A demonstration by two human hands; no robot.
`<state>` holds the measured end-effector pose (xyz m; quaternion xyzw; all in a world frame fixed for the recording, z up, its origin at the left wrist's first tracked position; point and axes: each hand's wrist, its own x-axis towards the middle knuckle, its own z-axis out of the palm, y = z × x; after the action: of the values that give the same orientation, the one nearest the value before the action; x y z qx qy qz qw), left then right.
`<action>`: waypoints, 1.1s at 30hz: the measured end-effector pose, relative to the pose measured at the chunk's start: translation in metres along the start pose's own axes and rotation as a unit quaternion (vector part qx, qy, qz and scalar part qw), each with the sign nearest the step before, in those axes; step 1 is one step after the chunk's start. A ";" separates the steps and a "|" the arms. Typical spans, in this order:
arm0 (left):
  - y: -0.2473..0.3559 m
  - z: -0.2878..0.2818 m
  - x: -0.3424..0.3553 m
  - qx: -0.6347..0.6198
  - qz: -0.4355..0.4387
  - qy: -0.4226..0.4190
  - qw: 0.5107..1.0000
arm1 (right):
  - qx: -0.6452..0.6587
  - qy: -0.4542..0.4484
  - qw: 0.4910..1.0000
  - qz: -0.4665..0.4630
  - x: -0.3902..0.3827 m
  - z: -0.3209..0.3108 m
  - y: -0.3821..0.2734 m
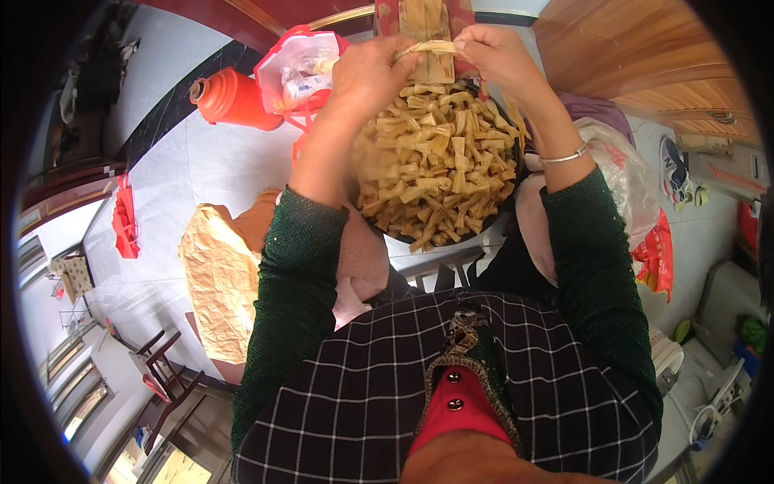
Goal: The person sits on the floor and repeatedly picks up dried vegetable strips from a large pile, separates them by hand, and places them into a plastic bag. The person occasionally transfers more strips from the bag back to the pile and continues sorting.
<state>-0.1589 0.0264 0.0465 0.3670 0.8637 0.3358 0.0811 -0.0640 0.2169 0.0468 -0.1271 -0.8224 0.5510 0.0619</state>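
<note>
Room: pale tiled floor, with a wooden cabinet at upper right. Seated person's garment: dark checked apron. Container: round, dark-rimmed, in front of the knees, heaped with knotted yellowish pieces. Crumpled brown paper, to the left. Red-and-white bag, open, left of the heap; orange-red flask just beside it. Flat pale sheets, lying beyond the hands. Left hand and right hand: both closed, fingertips pinching opposite ends of one strip. Pale yellow strip: stretched between the hands, above the far edge of the heap. Bracelet, right wrist. Hazards, as judged: strip may split if pulled too hard, or slip if either pinch loosens; topmost pieces may spill if a forearm or knee jolts the container.
</note>
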 end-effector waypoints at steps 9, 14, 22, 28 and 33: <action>-0.020 0.014 0.017 0.061 0.000 0.048 0.997 | -0.091 0.084 0.992 -0.008 0.018 0.023 0.008; -0.021 0.013 0.019 0.039 -0.068 -0.018 0.997 | -0.278 0.079 0.957 0.031 0.025 0.024 0.010; 0.019 -0.010 -0.027 -0.044 -0.014 -0.141 0.989 | 0.190 -0.131 0.969 0.083 0.006 0.006 -0.008; 0.042 0.016 -0.030 -0.538 -0.109 0.030 0.835 | 0.414 -0.184 0.883 0.122 -0.015 0.034 -0.033; 0.011 -0.008 -0.008 -0.844 0.064 -0.036 0.531 | 0.207 -0.238 0.946 -0.069 -0.015 0.030 -0.037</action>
<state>-0.1500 0.0217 0.0586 0.1942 0.1490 0.8993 0.3624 -0.0621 0.1727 0.0702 0.0805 -0.6877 0.7178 -0.0728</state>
